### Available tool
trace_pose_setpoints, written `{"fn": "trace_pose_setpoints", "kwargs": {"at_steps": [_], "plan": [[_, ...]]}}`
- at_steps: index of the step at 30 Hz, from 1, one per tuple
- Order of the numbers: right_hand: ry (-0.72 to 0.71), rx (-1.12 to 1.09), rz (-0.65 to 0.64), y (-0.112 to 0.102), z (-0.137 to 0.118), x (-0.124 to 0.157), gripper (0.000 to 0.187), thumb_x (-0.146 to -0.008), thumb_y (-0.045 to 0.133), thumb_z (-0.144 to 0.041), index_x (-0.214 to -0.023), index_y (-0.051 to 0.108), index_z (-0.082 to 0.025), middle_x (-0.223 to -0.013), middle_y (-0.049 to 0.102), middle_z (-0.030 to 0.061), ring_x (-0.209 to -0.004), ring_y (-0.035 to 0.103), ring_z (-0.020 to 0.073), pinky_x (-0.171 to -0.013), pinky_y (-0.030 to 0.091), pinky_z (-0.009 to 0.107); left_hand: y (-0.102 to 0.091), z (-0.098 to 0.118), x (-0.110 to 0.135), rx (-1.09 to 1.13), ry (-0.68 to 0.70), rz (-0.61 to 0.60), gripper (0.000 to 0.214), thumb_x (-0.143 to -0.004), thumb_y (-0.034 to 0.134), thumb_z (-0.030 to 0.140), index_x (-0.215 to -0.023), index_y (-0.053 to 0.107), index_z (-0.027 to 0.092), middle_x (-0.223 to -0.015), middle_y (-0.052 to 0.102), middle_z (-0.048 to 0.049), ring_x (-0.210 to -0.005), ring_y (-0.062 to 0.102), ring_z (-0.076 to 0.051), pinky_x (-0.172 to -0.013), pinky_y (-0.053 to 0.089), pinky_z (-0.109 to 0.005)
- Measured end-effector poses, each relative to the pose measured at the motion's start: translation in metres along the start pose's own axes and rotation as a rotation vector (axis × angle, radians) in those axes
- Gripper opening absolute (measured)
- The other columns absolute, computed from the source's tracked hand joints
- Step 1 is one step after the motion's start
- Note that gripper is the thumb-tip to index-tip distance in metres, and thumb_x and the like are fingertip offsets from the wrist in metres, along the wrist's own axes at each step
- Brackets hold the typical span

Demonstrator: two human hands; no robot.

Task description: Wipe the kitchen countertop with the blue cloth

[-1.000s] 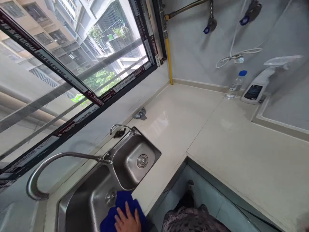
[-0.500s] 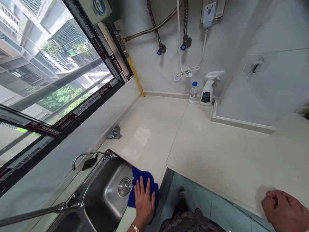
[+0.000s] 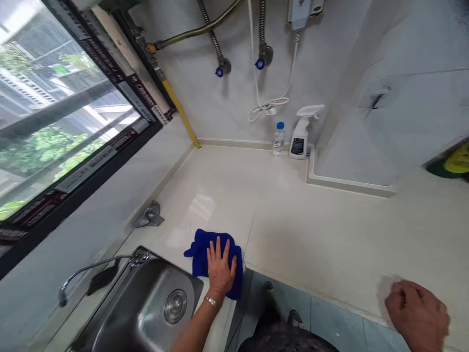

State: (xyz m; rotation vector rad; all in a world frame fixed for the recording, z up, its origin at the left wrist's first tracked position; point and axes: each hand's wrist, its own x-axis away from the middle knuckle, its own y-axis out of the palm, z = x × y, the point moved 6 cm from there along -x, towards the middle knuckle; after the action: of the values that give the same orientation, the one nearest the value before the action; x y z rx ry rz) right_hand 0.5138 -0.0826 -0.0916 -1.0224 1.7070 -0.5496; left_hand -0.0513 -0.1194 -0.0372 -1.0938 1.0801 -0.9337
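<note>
a stainless steel sink (image 3: 146, 313) fills the lower left of the frame, its round drain (image 3: 175, 306) near the middle of the basin and a thin curved faucet (image 3: 86, 270) at its far rim. against the back wall at upper centre, a clear water bottle with a blue cap (image 3: 278, 140) stands just beside a white spray bottle (image 3: 301, 134). above them hangs a looped white cord (image 3: 266, 105). a window (image 3: 54, 112) takes the upper left.

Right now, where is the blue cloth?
In the head view, the blue cloth lies flat on the counter, lower centre, right of the sink, under the left hand.
</note>
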Motion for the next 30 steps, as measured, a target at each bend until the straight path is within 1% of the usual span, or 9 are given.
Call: {"fn": "trace_pose_setpoints", "kwargs": {"at_steps": [4, 8, 12, 15, 17, 21, 24, 27, 30], "plan": [[-0.039, 0.122, 0.0, -0.002, -0.013, -0.004, 0.008, -0.07, 0.057, -0.018, -0.075, 0.055, -0.024, -0.096, 0.064, 0.0128, -0.085, 0.06, 0.0331, -0.075, 0.044, 0.049, 0.005, -0.009, -0.044, 0.032, 0.02, 0.0, 0.055, -0.098, 0.045, 0.039, -0.151, 0.043, 0.024, -0.166, 0.031, -0.0141, -0.156, 0.019, -0.04, -0.125, 0.027, -0.064], [-0.048, 0.169, 0.003, -0.002, -0.018, -0.006, 0.007, -0.078, 0.055, -0.015, -0.079, 0.055, -0.022, -0.099, 0.065, 0.0134, -0.089, 0.06, 0.0316, -0.078, 0.046, 0.047, 0.009, -0.022, -0.091, 0.043, -0.02, 0.001, 0.055, -0.098, 0.042, 0.042, -0.149, 0.046, 0.023, -0.166, 0.033, -0.0142, -0.156, 0.019, -0.04, -0.127, 0.025, -0.06], [-0.048, 0.194, 0.009, -0.003, -0.024, -0.009, 0.009, -0.083, 0.054, -0.013, -0.082, 0.055, -0.022, -0.1, 0.063, 0.0114, -0.089, 0.059, 0.0293, -0.08, 0.047, 0.046, 0.011, -0.027, -0.139, 0.06, -0.065, 0.031, 0.058, -0.098, 0.038, 0.044, -0.148, 0.047, 0.016, -0.164, 0.033, -0.0202, -0.154, 0.021, -0.044, -0.125, 0.024, -0.063], [-0.024, 0.188, 0.002, -0.003, -0.028, -0.012, 0.012, -0.085, 0.053, -0.011, -0.083, 0.055, -0.022, -0.101, 0.062, 0.01, -0.09, 0.059, 0.0276, -0.08, 0.047, 0.044, 0.012, -0.027, -0.172, 0.083, -0.102, 0.06, 0.062, -0.098, 0.034, 0.046, -0.147, 0.047, 0.011, -0.162, 0.033, -0.0252, -0.153, 0.02, -0.048, -0.124, 0.022, -0.066], [-0.011, 0.176, -0.01, -0.002, -0.03, -0.014, 0.012, -0.087, 0.051, -0.01, -0.085, 0.055, -0.022, -0.102, 0.061, 0.0097, -0.094, 0.058, 0.0276, -0.08, 0.048, 0.044, 0.014, -0.026, -0.194, 0.096, -0.141, 0.069, 0.064, -0.097, 0.032, 0.048, -0.147, 0.047, 0.011, -0.162, 0.032, -0.0265, -0.153, 0.019, -0.048, -0.124, 0.02, -0.066], [0.041, 0.148, -0.034, -0.001, -0.03, -0.015, 0.014, -0.087, 0.05, -0.01, -0.087, 0.055, -0.023, -0.102, 0.061, 0.0086, -0.098, 0.058, 0.028, -0.082, 0.048, 0.044, 0.02, -0.017, -0.235, 0.117, -0.202, 0.076, 0.07, -0.096, 0.028, 0.053, -0.147, 0.047, 0.009, -0.162, 0.031, -0.0265, -0.153, 0.017, -0.05, -0.124, 0.017, -0.067], [0.083, 0.131, -0.05, -0.001, -0.03, -0.017, 0.015, -0.086, 0.05, -0.009, -0.088, 0.055, -0.023, -0.103, 0.06, 0.0076, -0.097, 0.058, 0.0272, -0.082, 0.048, 0.044, 0.027, -0.005, -0.263, 0.116, -0.171, 0.127, 0.071, -0.097, 0.027, 0.055, -0.147, 0.047, 0.008, -0.162, 0.031, -0.0273, -0.153, 0.017, -0.05, -0.124, 0.017, -0.068], [0.12, 0.118, -0.058, -0.002, -0.031, -0.02, 0.016, -0.086, 0.05, -0.008, -0.086, 0.055, -0.023, -0.102, 0.06, 0.0071, -0.095, 0.057, 0.0261, -0.083, 0.048, 0.045, 0.041, 0.01, -0.293, 0.119, -0.109, 0.194, 0.07, -0.097, 0.029, 0.054, -0.147, 0.046, 0.009, -0.162, 0.031, -0.0261, -0.152, 0.019, -0.051, -0.122, 0.019, -0.07], [0.151, 0.101, -0.063, -0.003, -0.034, -0.023, 0.016, -0.084, 0.05, -0.007, -0.085, 0.054, -0.023, -0.1, 0.06, 0.0067, -0.095, 0.057, 0.0256, -0.085, 0.047, 0.044, 0.06, 0.032, -0.323, 0.125, -0.084, 0.22, 0.066, -0.095, 0.038, 0.051, -0.144, 0.05, 0.009, -0.162, 0.034, -0.0226, -0.148, 0.024, -0.054, -0.118, 0.023, -0.072]]}}
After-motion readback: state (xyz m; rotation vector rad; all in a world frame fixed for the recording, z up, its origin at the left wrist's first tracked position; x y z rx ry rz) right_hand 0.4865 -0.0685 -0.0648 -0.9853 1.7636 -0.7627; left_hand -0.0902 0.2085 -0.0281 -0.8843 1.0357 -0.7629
